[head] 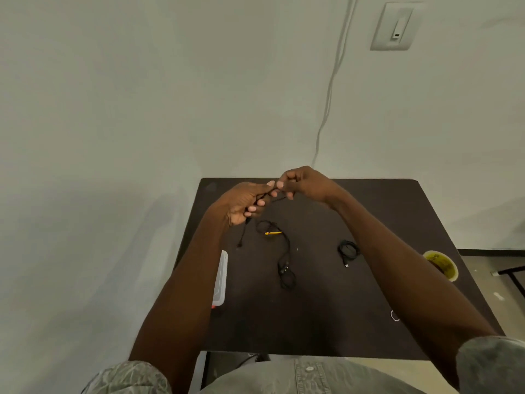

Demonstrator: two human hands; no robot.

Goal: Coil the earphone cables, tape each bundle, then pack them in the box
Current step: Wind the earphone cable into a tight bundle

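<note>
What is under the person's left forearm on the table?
A clear plastic box lies at the table's left edge, only its right rim showing. The left forearm covers the rest, so its contents cannot be seen.

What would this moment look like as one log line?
step: coiling | hands: both grip black earphone cable above table | box: table's left edge

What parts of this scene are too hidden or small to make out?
Head view only:
- Clear plastic box: mostly hidden behind the left forearm.
- Thin black earphone cable: how many loops the left hand and right hand hold, covered by fingers.
- Yellow tape roll: partly behind the right forearm.
</note>
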